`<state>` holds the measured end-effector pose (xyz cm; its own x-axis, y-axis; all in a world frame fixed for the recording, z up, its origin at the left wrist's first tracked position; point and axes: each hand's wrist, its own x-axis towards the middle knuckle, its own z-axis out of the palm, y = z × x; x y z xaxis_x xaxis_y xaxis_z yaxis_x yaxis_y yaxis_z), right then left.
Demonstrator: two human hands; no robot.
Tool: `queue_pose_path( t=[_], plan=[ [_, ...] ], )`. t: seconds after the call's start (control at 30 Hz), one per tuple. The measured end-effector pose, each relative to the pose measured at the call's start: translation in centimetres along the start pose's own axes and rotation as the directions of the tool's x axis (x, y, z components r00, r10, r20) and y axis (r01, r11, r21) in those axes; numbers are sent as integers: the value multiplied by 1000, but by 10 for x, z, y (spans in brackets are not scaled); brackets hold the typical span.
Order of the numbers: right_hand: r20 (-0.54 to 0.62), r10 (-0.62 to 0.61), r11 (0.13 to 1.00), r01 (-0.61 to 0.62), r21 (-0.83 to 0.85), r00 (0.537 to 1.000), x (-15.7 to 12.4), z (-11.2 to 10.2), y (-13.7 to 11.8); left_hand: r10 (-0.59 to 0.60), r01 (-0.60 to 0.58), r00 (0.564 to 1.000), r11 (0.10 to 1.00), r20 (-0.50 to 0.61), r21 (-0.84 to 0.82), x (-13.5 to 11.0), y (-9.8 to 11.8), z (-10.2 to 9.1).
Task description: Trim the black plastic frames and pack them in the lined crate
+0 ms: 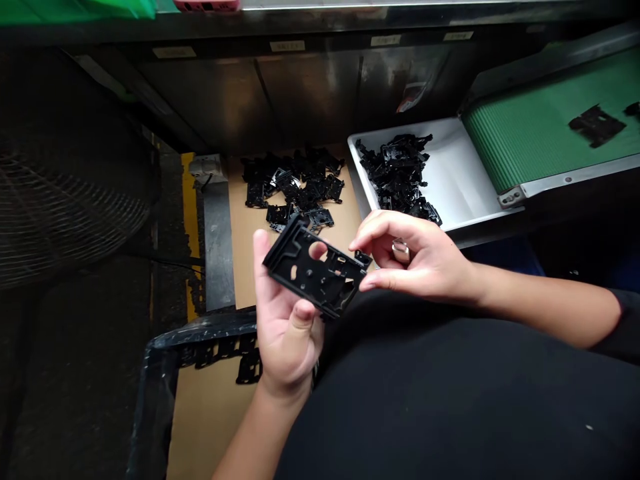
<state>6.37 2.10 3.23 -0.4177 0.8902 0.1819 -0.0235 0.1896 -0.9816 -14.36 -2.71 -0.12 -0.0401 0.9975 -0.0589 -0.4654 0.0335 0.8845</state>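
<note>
A flat black plastic frame (327, 283) with a round hole and several smaller cut-outs is held up, tilted, in front of my body. My left hand (285, 327) grips it from below and the left, the thumb lying along its near edge. At its right end, the thumb and index finger of my right hand (420, 257) close on the corner; a ring shows on one finger. Behind the frame, a pile of similar black plastic parts (305, 187) lies on a sheet of brown cardboard (243, 267).
A white tray (457, 173) holding many black parts stands under the end of a green conveyor belt (545, 127), which carries a dark part (597, 125). At lower left, a black bin (143, 407) holds cardboard and black parts. A fan guard (75, 213) stands at far left.
</note>
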Motion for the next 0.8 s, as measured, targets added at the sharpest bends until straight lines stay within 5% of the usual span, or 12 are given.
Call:
queue_pose_path(
  t=[0.17, 0.33, 0.4, 0.5, 0.57, 0.67, 0.8],
  plan=[
    [-62, 97, 990, -89, 113, 993, 0, 6, 5, 127, -161, 976, 967, 179, 195, 14, -6, -15],
    [56, -38, 986, 28, 166, 998, 2, -4, 13, 172, -248, 952, 918, 252, 311, 21, -3, -21],
    [19, -106, 981, 102, 167, 994, 5, -12, 14, 180, -260, 950, 910, 257, 323, 22, -3, -23],
    [-45, -63, 990, 69, 125, 997, 10, -23, 16, 214, -322, 921, 888, 326, 329, 25, -4, -24],
    [32, -45, 997, 43, 63, 998, 15, -31, 17, 219, -344, 906, 879, 361, 331, 26, -5, -22],
    [102, -124, 992, 126, -18, 987, 19, -41, 21, 174, -274, 936, 906, 305, 323, 27, -5, -12],
    [-18, -123, 992, 122, -36, 992, 12, -52, 25, 144, -194, 971, 942, 191, 275, 28, -3, 12]
  ],
)
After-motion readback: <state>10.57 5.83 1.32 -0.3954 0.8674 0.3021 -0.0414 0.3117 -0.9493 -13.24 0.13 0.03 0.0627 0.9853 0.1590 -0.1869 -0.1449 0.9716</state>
